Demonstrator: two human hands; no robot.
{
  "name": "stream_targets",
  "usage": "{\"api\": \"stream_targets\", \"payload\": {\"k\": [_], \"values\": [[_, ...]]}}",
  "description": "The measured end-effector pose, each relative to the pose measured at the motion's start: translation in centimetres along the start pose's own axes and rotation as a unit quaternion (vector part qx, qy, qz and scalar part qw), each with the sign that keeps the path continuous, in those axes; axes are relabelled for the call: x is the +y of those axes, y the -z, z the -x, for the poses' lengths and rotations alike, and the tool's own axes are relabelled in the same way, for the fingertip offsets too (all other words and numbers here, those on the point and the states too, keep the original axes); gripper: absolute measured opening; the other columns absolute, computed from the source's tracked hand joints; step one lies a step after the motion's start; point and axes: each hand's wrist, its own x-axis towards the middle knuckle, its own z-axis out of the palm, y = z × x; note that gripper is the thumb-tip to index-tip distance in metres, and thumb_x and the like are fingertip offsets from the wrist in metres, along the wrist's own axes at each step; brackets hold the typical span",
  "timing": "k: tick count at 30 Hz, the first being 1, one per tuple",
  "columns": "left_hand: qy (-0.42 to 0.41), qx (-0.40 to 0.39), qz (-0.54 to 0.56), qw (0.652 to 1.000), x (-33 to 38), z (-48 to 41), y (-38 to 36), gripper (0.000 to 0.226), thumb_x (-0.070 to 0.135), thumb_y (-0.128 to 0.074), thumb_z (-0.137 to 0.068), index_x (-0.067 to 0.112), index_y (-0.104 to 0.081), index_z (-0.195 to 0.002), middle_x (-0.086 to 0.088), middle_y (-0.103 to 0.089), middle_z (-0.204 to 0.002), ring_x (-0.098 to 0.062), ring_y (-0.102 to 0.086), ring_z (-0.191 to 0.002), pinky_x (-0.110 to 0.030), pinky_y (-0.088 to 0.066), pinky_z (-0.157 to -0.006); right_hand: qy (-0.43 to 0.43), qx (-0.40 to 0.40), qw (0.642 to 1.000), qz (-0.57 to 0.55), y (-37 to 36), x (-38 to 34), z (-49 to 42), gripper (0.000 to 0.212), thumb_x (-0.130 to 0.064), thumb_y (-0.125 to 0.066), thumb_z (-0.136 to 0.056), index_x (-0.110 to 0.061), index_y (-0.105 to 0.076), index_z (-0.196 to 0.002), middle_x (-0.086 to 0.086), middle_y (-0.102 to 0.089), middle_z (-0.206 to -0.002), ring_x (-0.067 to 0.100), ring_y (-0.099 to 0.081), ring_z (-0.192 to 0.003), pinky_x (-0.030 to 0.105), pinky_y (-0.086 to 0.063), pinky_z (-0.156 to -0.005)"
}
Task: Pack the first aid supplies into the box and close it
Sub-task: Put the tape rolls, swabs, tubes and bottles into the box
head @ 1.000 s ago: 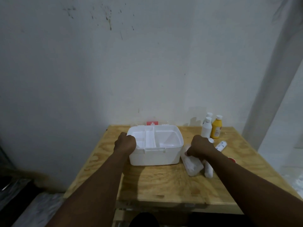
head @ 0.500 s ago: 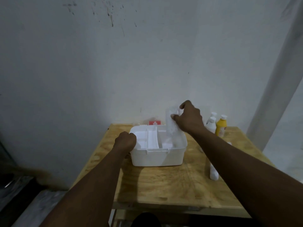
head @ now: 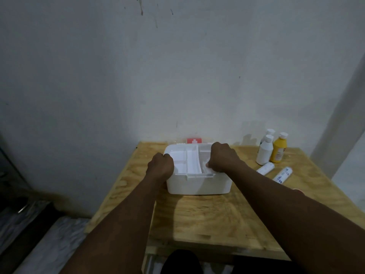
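Resting on a plywood surface (head: 207, 218) against a pale wall, the white first aid box (head: 197, 183) sits open w/ its divided tray showing. Left hand (head: 161, 168) is curled over the box's left rim, grip closed on that edge. Right hand (head: 223, 158) is down inside the right compartment, fingers curled around a clear-wrapped white packet (head: 207, 169); only a bit of the packet shows under the knuckles. Behind the box, a red panel w/ a white cross (head: 194, 141) sticks up at the wall; can't tell if it's the lid.

To the right of the box, well apart from it: two white bottles (head: 264, 153) standing one behind the other, a yellow bottle (head: 278, 151) touching or just beside them. Nearer the person, two white tubes (head: 265, 168) lie on the wood side by side, 2nd one (head: 282, 175) w/ blue print.
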Motion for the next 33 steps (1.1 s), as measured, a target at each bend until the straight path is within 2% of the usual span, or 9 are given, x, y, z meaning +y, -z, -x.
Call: {"api": "stream_targets", "payload": {"k": [3,9,12,15,20,24,27,30,33], "values": [[0.002,-0.003,-0.002,1.0,0.0,-0.1,0.0,0.053,0.032,-0.027,-0.101,0.009,-0.043,-0.146,-0.018,-0.051,-0.141,-0.039,-0.054,-0.12,-0.053,-0.052,-0.099,0.009,-0.017,0.999,0.041,-0.2,-0.1,-0.2,0.01,-0.004,-0.06,-0.087,-0.01,-0.057,-0.094,0.006,-0.06,-0.094,0.022,-0.054,-0.081,0.031,-0.044,-0.068],[0.011,-0.011,0.01,1.0,0.0,-0.3,-0.1,0.053,0.031,-0.028,-0.1,0.011,-0.042,-0.147,-0.017,-0.051,-0.139,-0.039,-0.056,-0.117,-0.054,-0.053,-0.097,-0.025,-0.101,0.993,0.062,-0.1,-0.6,-0.6,0.035,-0.007,-0.055,-0.093,0.002,-0.058,-0.126,0.012,-0.058,-0.104,0.024,-0.053,-0.089,0.03,-0.049,-0.078],[0.011,-0.012,0.013,1.0,0.0,-0.2,-0.1,0.054,0.031,-0.028,-0.099,0.011,-0.042,-0.147,-0.017,-0.051,-0.14,-0.038,-0.055,-0.119,-0.054,-0.052,-0.099,-0.076,-0.138,0.986,-0.054,2.0,-1.4,0.1,0.041,-0.01,-0.042,-0.101,0.005,-0.046,-0.139,0.02,-0.054,-0.118,0.028,-0.058,-0.103,0.031,-0.05,-0.094],[0.01,-0.011,0.014,1.0,0.0,-0.3,-0.1,0.055,0.032,-0.028,-0.099,0.011,-0.042,-0.148,-0.017,-0.05,-0.142,-0.039,-0.055,-0.12,-0.054,-0.052,-0.099,-0.138,-0.164,0.95,-0.225,2.9,-1.6,0.0,0.048,-0.019,-0.034,-0.103,0.001,-0.033,-0.146,0.025,-0.044,-0.143,0.045,-0.055,-0.121,0.051,-0.051,-0.097],[0.004,-0.015,0.009,1.0,0.0,-0.2,0.0,0.054,0.031,-0.028,-0.099,0.01,-0.042,-0.147,-0.017,-0.051,-0.141,-0.038,-0.055,-0.119,-0.053,-0.052,-0.099,-0.207,-0.156,0.899,-0.352,2.1,-1.4,0.0,0.027,-0.031,-0.036,-0.098,-0.004,-0.04,-0.098,0.016,-0.053,-0.081,0.038,-0.067,-0.088,0.051,-0.055,-0.084],[0.002,-0.017,0.007,1.0,0.0,-0.3,0.0,0.055,0.03,-0.028,-0.098,0.01,-0.043,-0.147,-0.018,-0.052,-0.14,-0.038,-0.055,-0.119,-0.053,-0.051,-0.1,-0.224,-0.152,0.86,-0.432,1.4,-2.0,-0.6,0.041,-0.043,-0.032,-0.099,-0.006,-0.039,-0.117,0.02,-0.052,-0.082,0.041,-0.071,-0.092,0.049,-0.058,-0.08],[0.002,-0.019,0.005,1.0,0.1,-0.3,0.0,0.055,0.03,-0.028,-0.1,0.009,-0.042,-0.148,-0.018,-0.05,-0.142,-0.038,-0.054,-0.121,-0.052,-0.05,-0.102,-0.23,-0.146,0.838,-0.472,0.7,-2.6,-1.0,0.056,-0.054,-0.031,-0.098,-0.015,-0.037,-0.138,0.02,-0.054,-0.08,0.038,-0.068,-0.073,0.045,-0.057,-0.075],[0.003,-0.019,0.004,1.0,0.1,-0.4,0.0,0.054,0.03,-0.027,-0.101,0.009,-0.041,-0.148,-0.018,-0.051,-0.14,-0.038,-0.055,-0.118,-0.053,-0.051,-0.1,-0.239,-0.164,0.817,-0.498,-0.7,-3.0,-2.0,0.073,-0.064,-0.035,-0.091,-0.004,-0.046,-0.132,0.025,-0.067,-0.089,0.038,-0.069,-0.078,0.048,-0.057,-0.087],[0.004,-0.02,0.003,1.0,0.1,-0.5,-0.1,0.053,0.03,-0.027,-0.101,0.009,-0.042,-0.147,-0.018,-0.051,-0.141,-0.038,-0.054,-0.121,-0.053,-0.049,-0.102,-0.229,-0.168,0.792,-0.54,-1.7,-3.3,-2.5,0.068,-0.067,-0.041,-0.088,-0.01,-0.058,-0.121,0.019,-0.073,-0.1,0.037,-0.071,-0.092,0.049,-0.056,-0.093]]}}
